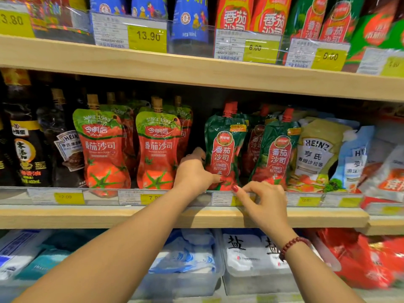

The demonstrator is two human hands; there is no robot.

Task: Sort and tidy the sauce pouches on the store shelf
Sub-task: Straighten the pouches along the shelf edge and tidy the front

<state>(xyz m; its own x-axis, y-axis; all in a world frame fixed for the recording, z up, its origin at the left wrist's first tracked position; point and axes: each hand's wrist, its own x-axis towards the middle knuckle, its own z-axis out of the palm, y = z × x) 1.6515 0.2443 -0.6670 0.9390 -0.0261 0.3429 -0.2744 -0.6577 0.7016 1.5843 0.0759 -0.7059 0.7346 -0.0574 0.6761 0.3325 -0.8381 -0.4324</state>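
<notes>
A green and red tomato ketchup pouch [225,149] with a red cap stands upright on the middle shelf [131,217]. My left hand [193,172] grips its lower left edge, thumb on the front. My right hand [263,201], fingers curled, pinches at the pouch's bottom right corner just above the price rail. A second pouch of the same kind [276,154] leans to its right, with more behind. Left of my hands stand two rows of red ketchup pouches with green tops [158,147] [100,147].
Dark sauce bottles [28,149] fill the shelf's left end. Heinz salad dressing pouches [317,152] lean in a loose pile at the right. The shelf above [196,68] carries more pouches and price tags. Below are tubs of salt bags [247,252].
</notes>
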